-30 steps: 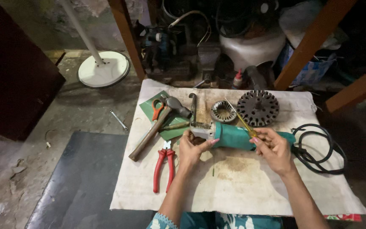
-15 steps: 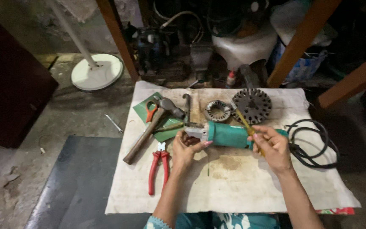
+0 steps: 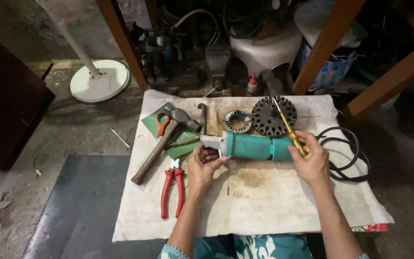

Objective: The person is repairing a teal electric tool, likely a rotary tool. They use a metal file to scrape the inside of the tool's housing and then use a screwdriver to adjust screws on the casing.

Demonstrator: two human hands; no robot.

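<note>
A teal angle grinder (image 3: 252, 146) lies across a stained white cloth (image 3: 264, 201) on the floor. My left hand (image 3: 206, 165) grips its grey metal head end. My right hand (image 3: 312, 160) rests on the grinder's rear end and holds a yellow-handled screwdriver (image 3: 288, 127), whose shaft points up and away over a dark round slotted rotor disc (image 3: 273, 116). A grey ring-shaped stator (image 3: 237, 121) lies just beyond the grinder. The grinder's black cable (image 3: 346, 153) coils at the right.
Left of the grinder lie a wooden-handled hammer (image 3: 161, 144), red-handled pliers (image 3: 172, 189), orange-handled snips (image 3: 162, 123) and a green pad (image 3: 156, 125). A white fan base (image 3: 99, 81), wooden legs (image 3: 120, 41) and clutter stand beyond. A dark mat (image 3: 80, 206) lies at left.
Both hands stay on the grinder. The screwdriver in my right hand has tilted slightly; the view has shifted a little.
</note>
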